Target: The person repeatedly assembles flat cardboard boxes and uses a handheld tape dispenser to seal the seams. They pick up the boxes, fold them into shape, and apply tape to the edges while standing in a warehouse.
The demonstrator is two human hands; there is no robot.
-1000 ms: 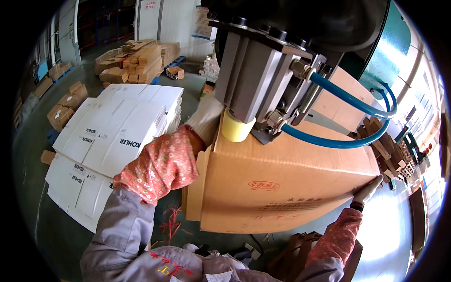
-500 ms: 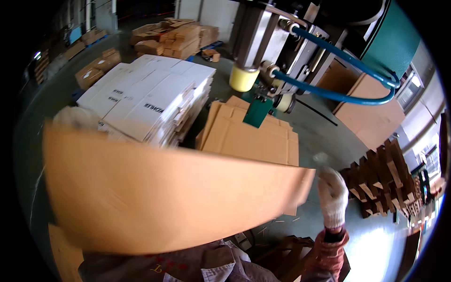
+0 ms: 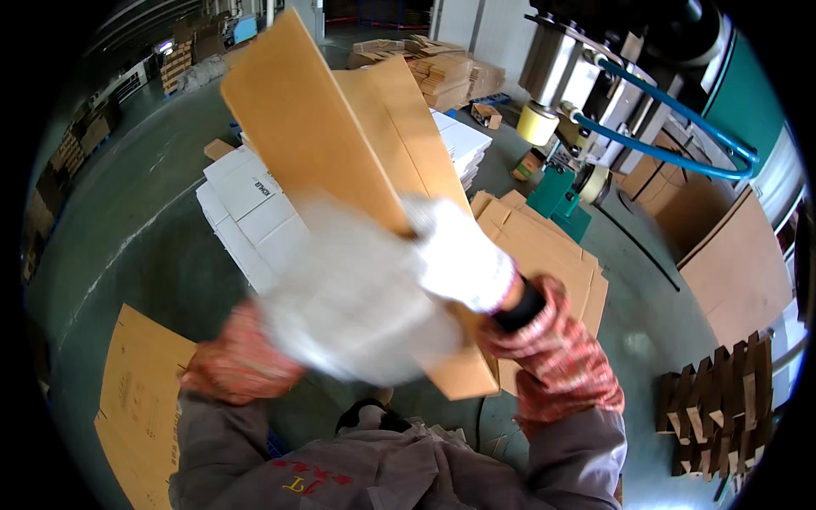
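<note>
A brown cardboard sheet [image 3: 310,119], folded along a crease, stands tilted up in front of my chest. My right hand [image 3: 463,255], in a white knitted glove, is closed on its right part, with the fingertips partly out of sight at the fold. My left hand [image 3: 348,293], gloved too, is smeared by motion and lies across the sheet's lower part; its fingers cannot be made out. Behind the sheet, to the right, lies a stack of flat brown cardboard [image 3: 544,246]. White flattened cartons [image 3: 255,195] show behind and to the left.
A machine with a yellow roller [image 3: 537,125], a green bracket [image 3: 558,204] and blue hoses [image 3: 671,153] stands at the back right. Bundled brown cardboard pieces [image 3: 718,408] are stacked at the lower right. A brown sheet [image 3: 140,408] stands at the lower left.
The brown sheet has swung from lying broad across my front to standing upright and folded. My right hand, earlier apart at its right end, has moved left onto it. The view has shifted leftward.
</note>
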